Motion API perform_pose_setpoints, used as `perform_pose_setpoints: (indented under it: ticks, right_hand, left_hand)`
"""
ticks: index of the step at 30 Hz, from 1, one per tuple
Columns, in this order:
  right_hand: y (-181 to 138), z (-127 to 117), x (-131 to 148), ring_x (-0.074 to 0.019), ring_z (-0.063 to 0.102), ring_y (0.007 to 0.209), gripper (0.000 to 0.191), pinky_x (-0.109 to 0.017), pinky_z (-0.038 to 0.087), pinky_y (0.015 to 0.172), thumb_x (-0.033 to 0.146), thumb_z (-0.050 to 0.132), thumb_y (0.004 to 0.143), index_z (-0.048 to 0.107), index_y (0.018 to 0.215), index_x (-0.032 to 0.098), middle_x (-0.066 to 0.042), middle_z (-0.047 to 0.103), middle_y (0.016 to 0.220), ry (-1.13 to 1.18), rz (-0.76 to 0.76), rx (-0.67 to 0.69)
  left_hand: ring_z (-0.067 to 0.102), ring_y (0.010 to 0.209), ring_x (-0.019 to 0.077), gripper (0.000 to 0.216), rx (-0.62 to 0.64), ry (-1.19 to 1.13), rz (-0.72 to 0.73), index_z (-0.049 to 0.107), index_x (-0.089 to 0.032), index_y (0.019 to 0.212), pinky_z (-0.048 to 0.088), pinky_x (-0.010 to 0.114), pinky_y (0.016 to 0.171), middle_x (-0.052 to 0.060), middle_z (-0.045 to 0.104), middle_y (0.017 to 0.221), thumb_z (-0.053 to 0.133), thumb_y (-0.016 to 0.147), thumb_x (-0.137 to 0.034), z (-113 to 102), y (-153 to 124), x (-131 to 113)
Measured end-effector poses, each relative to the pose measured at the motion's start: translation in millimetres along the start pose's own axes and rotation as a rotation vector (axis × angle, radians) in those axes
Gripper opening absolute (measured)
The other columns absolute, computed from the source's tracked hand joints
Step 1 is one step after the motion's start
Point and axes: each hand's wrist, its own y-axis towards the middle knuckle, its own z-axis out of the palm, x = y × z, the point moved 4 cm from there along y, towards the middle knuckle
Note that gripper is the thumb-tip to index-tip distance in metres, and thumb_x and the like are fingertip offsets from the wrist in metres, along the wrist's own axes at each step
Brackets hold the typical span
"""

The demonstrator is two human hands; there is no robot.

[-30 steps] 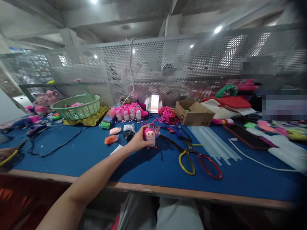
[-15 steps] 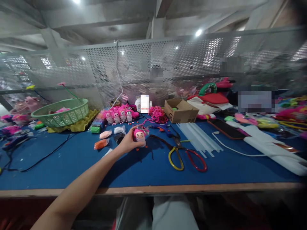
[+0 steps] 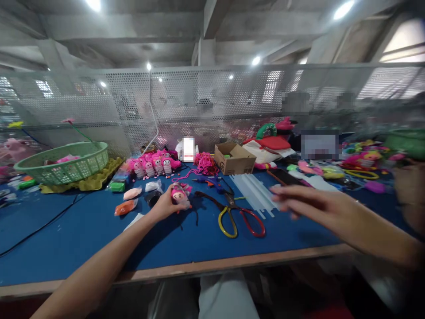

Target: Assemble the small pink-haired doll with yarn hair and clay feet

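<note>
Snugly, left fingers (image 3: 168, 203) curl around the pink doll (image 3: 181, 197); right fingers (image 3: 282, 200) hover spread, well apart.

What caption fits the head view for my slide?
Left hand grips a pink doll at the blue table; right hand hovers open beside the scissors.

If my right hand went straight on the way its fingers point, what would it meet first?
Likely the clear sticks just ahead of the right hand, then the scissors and the left hand's doll. Blurred, so its height over the table is unclear.
</note>
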Motion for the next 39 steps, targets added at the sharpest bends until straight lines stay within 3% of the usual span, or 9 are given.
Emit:
perform_pose_setpoints:
  ticks: [2,7,11,15,19,24,30,33,39]
  right_hand:
    - [38.4,32.3,37.6,-0.0148,0.061,0.07,0.031,-0.028,0.05,0.063,0.034,0.055,0.074,0.063,0.099,0.018,-0.007,0.066,0.087,0.17,-0.048,0.38]
    - [72.4,81.0,89.6,-0.0136,0.06,0.073,0.03,-0.025,0.049,0.057,0.028,0.052,0.075,0.061,0.099,0.012,-0.008,0.065,0.09,0.478,-0.09,0.558]
    - [66.4,96.3,102.1,-0.0121,0.06,0.074,0.025,-0.023,0.048,0.057,0.025,0.052,0.076,0.062,0.096,0.013,-0.007,0.064,0.088,0.598,-0.119,0.661]
    - [67.0,103.4,114.8,-0.0111,0.06,0.071,0.023,-0.022,0.049,0.057,0.024,0.052,0.076,0.062,0.093,0.013,-0.006,0.064,0.086,0.691,-0.143,0.684]
    - [65.8,111.5,122.1,-0.0097,0.059,0.066,0.024,-0.022,0.048,0.057,0.024,0.051,0.076,0.061,0.095,0.012,-0.006,0.064,0.086,0.713,-0.152,0.697]
    - [62.2,125.1,118.8,-0.0104,0.058,0.065,0.026,-0.023,0.049,0.057,0.024,0.05,0.076,0.061,0.097,0.012,-0.006,0.065,0.085,0.662,-0.16,0.647]
    - [54.0,143.4,118.4,-0.0138,0.059,0.075,0.03,-0.024,0.049,0.058,0.019,0.046,0.077,0.062,0.102,0.015,-0.008,0.063,0.096,0.567,-0.269,0.579]
    - [48.3,149.8,119.6,-0.0138,0.058,0.075,0.032,-0.024,0.049,0.059,0.019,0.043,0.078,0.061,0.104,0.014,-0.008,0.062,0.095,0.588,-0.27,0.625]
    - [43.0,153.1,120.3,-0.0121,0.058,0.071,0.032,-0.024,0.048,0.06,0.014,0.037,0.081,0.06,0.103,0.015,-0.005,0.061,0.087,0.539,-0.312,0.643]
  left_hand:
    - [0.059,0.087,0.0246,0.078,0.023,0.053,-0.005,0.039,-0.017,0.119,0.044,0.043,0.082,0.007,0.063,0.093,0.074,0.05,-0.03,-4.0,0.1,1.6]
    - [0.052,0.102,0.0267,0.085,0.101,0.096,0.045,0.04,-0.019,0.123,0.045,0.038,0.079,0.013,0.052,0.118,0.076,0.046,-0.03,-35.0,-1.6,-24.1]
    - [0.053,0.095,0.0221,0.058,-0.123,0.112,0.195,0.052,-0.021,0.113,0.044,0.036,0.079,0.01,0.056,0.111,0.07,0.059,-0.033,-62.4,-11.0,-80.9]
    - [0.058,0.075,0.0157,0.048,0.099,-0.176,0.212,0.056,-0.017,0.104,0.048,0.031,0.067,0.009,0.062,0.097,0.07,0.06,-0.029,-35.7,-22.1,-117.8]
    - [0.059,0.059,0.0134,0.035,0.206,-0.424,0.105,0.059,-0.015,0.089,0.05,0.028,0.055,0.005,0.065,0.076,0.069,0.06,-0.032,-10.0,-28.7,-117.6]
    - [0.057,0.045,0.011,0.021,-0.067,-0.26,0.129,0.063,-0.013,0.076,0.048,0.022,0.046,0.0,0.062,0.052,0.063,0.068,-0.033,-25.2,-30.0,-112.6]
    - [0.058,0.052,0.0089,0.009,-0.5,0.409,0.577,0.065,-0.015,0.071,0.045,0.018,0.05,0.001,0.066,0.061,0.065,0.068,-0.024,-38.9,-37.8,-132.0]
    - [0.059,0.054,0.0079,0.009,-0.552,0.588,0.752,0.063,-0.015,0.072,0.045,0.016,0.052,0.001,0.065,0.063,0.063,0.071,-0.024,-32.1,-42.5,-134.1]
    - [0.059,0.059,0.0083,0.008,-0.512,0.724,0.824,0.061,-0.014,0.078,0.045,0.016,0.055,0.002,0.065,0.068,0.057,0.076,-0.021,-27.5,-45.7,-129.3]
